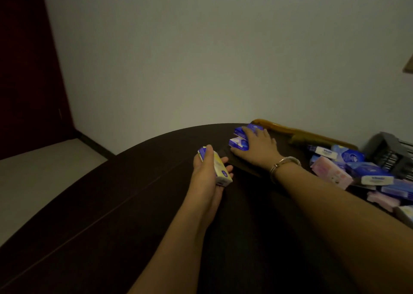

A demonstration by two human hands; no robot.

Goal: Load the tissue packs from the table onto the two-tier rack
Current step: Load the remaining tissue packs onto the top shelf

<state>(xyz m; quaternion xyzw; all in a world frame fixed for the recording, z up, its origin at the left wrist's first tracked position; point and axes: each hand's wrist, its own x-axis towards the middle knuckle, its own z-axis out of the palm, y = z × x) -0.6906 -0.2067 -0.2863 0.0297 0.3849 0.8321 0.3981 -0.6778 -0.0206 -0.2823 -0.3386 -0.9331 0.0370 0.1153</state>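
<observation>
Two hands work at the tabletop's [111,204] far edge. My left hand [206,173] holds a yellow pack [220,170], fingers curled round it, its long axis running from far-left to near-right. My right hand [259,150] lies over the blue packs [240,140], fingers bent onto them, right at the far edge. A heap of packs [348,170] sits along the right edge, and the rack [388,152] stands beyond it, nearer the right hand, so loads likely travel rightward.
</observation>
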